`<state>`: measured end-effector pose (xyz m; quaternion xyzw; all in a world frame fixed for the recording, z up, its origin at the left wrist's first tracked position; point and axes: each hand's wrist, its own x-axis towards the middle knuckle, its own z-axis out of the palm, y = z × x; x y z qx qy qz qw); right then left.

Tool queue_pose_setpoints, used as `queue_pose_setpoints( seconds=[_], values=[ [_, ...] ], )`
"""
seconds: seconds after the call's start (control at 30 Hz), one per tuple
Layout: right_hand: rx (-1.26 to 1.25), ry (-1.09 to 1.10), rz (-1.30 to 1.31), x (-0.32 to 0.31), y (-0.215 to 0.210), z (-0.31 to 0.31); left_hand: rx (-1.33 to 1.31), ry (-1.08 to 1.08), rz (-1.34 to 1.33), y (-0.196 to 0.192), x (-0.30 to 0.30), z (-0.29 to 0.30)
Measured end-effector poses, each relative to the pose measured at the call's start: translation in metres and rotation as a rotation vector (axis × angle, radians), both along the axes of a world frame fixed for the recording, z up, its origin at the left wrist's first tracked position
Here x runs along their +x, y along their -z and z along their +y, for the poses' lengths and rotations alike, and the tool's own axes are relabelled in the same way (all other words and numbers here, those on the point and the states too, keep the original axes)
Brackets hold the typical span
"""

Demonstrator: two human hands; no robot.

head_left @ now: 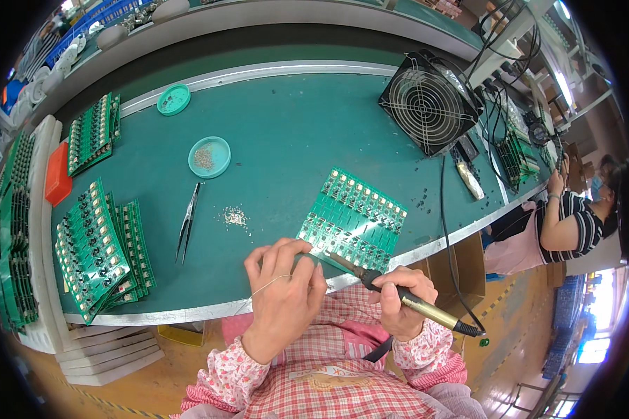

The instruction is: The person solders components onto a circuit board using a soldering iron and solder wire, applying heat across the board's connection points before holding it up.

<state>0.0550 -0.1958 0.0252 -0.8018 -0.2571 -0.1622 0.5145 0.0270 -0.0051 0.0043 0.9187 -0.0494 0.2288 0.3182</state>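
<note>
My right hand (407, 300) grips a soldering iron (426, 307) with a gold-coloured handle. Its dark tip slants up-left and meets the near edge of a green circuit board panel (356, 218), which carries rows of small parts. At that panel's lower left corner is my left hand (284, 288), fingers bent and pinched. A thin solder wire (262, 286) trails across the back of this hand, and its end among the fingers is hidden. To the left lie metal tweezers (187, 227) and a loose scatter of tiny pale components (234, 216).
Two round green dishes, a near one (220, 167) with tiny parts and a far one (174, 100), stand beyond the tweezers. Stacked circuit boards (94, 248) and an orange box (58, 174) sit left. A black fan (430, 105) stands back right; the iron's cable (443, 202) hangs nearby. A co-worker (573, 223) sits right.
</note>
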Motion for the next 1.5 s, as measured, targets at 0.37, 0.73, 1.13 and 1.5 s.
queue_pose_setpoints(
  seconds=[0.37, 0.73, 1.13, 1.5],
  values=[
    [-0.061, -0.063, -0.112, 0.007, 0.002, 0.006, 0.016, -0.014, 0.011, 0.000, 0.001, -0.001],
    [-0.396, -0.242, -0.414, 0.001, -0.001, 0.003, 0.030, -0.008, 0.016, 0.001, 0.000, -0.001],
    [-0.274, -0.250, -0.239, -0.004, -0.017, -0.005, -0.025, 0.046, 0.024, -0.001, -0.004, 0.005],
    [-0.034, -0.080, -0.167, -0.007, 0.007, -0.012, -0.004, 0.048, 0.023, -0.001, -0.001, -0.009]
  ],
)
